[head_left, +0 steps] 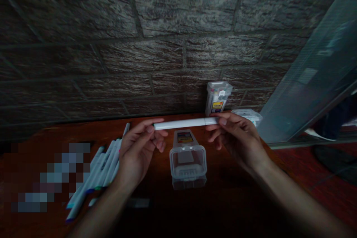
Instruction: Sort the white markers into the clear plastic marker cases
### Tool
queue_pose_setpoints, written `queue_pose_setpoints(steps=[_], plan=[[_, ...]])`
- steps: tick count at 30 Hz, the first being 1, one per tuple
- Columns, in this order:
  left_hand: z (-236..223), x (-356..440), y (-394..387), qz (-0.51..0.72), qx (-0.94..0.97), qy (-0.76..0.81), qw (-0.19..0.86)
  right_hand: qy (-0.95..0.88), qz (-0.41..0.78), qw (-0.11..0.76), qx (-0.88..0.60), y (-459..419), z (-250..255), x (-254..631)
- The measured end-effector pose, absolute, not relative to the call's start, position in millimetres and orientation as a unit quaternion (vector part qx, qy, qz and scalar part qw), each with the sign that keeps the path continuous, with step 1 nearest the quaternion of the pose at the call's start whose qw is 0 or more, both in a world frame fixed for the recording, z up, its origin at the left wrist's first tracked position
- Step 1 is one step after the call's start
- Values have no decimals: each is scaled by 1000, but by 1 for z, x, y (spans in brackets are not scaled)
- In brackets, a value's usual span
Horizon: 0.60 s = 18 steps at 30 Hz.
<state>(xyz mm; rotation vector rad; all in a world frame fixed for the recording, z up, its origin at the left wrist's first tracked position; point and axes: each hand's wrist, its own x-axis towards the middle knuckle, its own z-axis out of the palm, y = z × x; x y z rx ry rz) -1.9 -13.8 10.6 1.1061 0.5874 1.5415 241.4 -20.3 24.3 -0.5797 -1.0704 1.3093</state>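
A white marker (181, 123) is held level between my two hands, above the table. My left hand (139, 145) pinches its left end, where a dark green tip shows. The right end, past a thin seam in the barrel, sits between the thumb and fingers of my right hand (237, 134). Below the marker, an open clear plastic case (188, 161) with a label lies on the table, its mouth facing me. Several white markers (104, 165) with coloured ends lie in a loose pile beside my left forearm, which hides part of them.
The wooden table (75, 130) meets a brick wall (184, 11). A closed clear case of markers (219, 96) stands upright against the wall, with another clear package (248, 115) beside it. A translucent panel (304, 67) rises at the right. The left corner is pixelated.
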Motion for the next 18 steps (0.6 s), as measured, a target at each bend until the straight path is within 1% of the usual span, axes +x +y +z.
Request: queue_pose_setpoints(steps=[10, 18], plan=[[5, -2, -11, 641, 506, 272, 509, -499, 519, 632, -288, -18, 21, 240], [-2, -4, -9, 632, 549, 304, 455, -524, 480, 637, -298, -17, 18, 238]])
